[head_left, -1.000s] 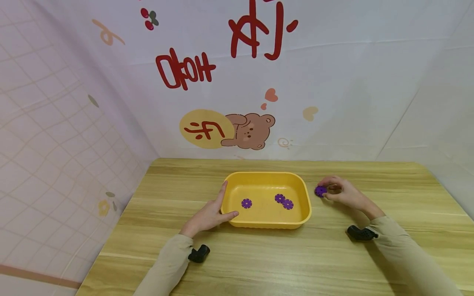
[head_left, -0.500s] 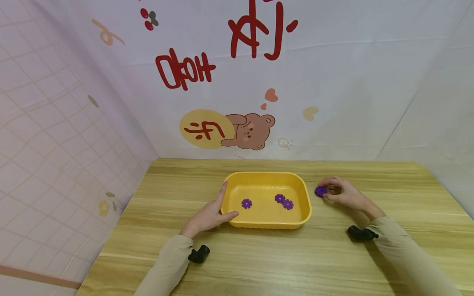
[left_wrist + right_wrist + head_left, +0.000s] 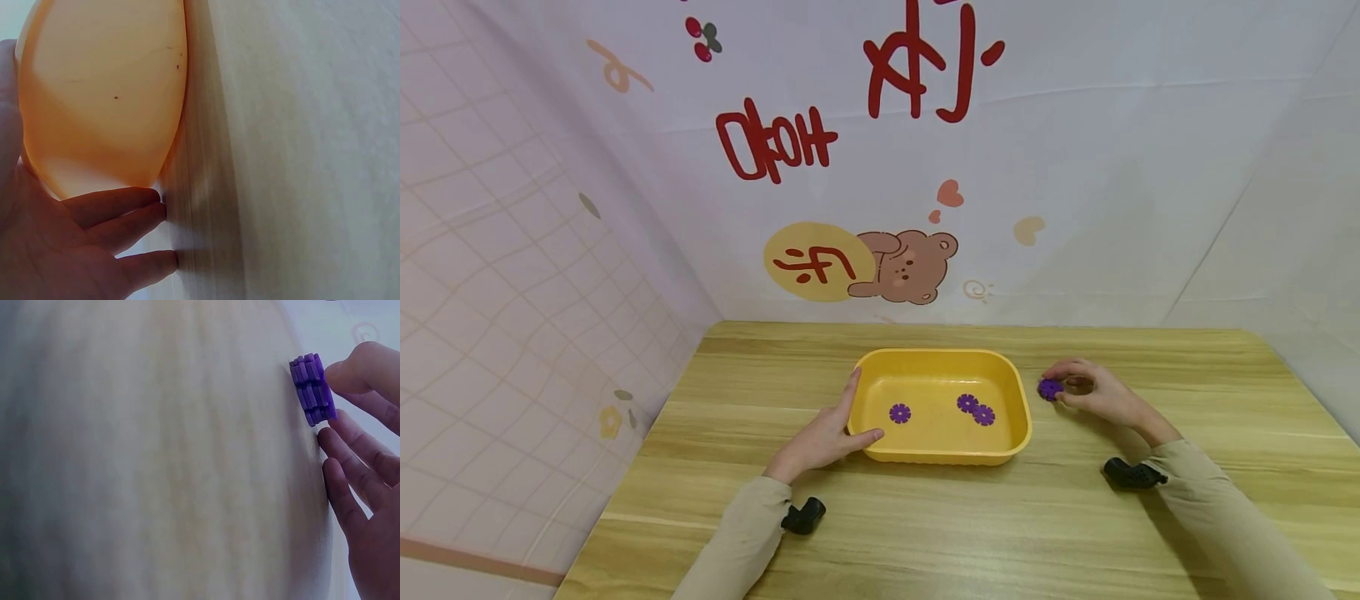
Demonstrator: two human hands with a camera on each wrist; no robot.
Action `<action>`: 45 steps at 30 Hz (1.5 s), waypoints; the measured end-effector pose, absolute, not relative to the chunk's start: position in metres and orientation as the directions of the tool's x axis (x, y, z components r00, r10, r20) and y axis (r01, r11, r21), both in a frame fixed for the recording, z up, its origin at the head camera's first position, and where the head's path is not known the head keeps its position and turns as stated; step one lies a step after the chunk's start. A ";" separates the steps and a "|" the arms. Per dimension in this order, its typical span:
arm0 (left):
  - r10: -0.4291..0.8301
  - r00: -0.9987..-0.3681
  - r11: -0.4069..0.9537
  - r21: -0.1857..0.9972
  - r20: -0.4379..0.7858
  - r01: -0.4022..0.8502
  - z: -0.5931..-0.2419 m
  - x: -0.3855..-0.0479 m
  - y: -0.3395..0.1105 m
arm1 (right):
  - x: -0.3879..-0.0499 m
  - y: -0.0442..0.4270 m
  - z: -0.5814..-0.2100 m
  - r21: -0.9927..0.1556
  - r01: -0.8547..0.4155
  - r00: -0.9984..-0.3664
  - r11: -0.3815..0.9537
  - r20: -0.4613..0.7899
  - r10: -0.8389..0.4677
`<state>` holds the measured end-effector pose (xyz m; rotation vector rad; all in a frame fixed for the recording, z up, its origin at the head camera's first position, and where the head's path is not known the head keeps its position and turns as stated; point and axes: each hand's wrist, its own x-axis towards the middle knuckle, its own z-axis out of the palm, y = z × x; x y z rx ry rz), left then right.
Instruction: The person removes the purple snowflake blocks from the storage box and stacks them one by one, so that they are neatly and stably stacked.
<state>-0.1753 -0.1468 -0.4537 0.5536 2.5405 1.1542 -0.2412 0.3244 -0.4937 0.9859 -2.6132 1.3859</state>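
Observation:
A yellow plastic basin (image 3: 940, 457) stands on the table, with several purple notched discs (image 3: 900, 413) lying flat inside it, two of them overlapping on the right. My left hand (image 3: 820, 433) holds the basin's left end, thumb over the rim and fingers along the outer wall; in the left wrist view three fingertips reach down beside that wall. To the right of the basin, my right hand (image 3: 1093, 393) pinches a small stack of purple notched discs (image 3: 313, 389) between thumb and fingers. The stack stands at the tabletop, its layered edges facing the right wrist camera.
The wood-grain table (image 3: 970, 533) ends at a white printed cloth wall (image 3: 1090, 167) behind, with another cloth on the left. A black wrist device (image 3: 803, 515) sits at the left cuff, another black device (image 3: 1131, 473) at the right.

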 end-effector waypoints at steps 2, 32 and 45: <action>0.457 -0.883 0.605 0.767 -0.111 0.216 -0.454 -0.175 -0.147 | -0.241 0.324 -0.493 -0.732 -0.550 -0.793 0.401 0.306 -0.527; 0.467 -0.876 0.603 0.768 -0.122 0.214 -0.452 -0.177 -0.147 | -0.236 0.254 -0.416 -0.695 -0.645 -0.688 0.317 0.348 -0.637; 0.464 -0.878 0.604 0.768 -0.119 0.215 -0.453 -0.177 -0.147 | -0.242 0.222 -0.400 -0.710 -0.606 -0.646 0.359 0.176 -0.743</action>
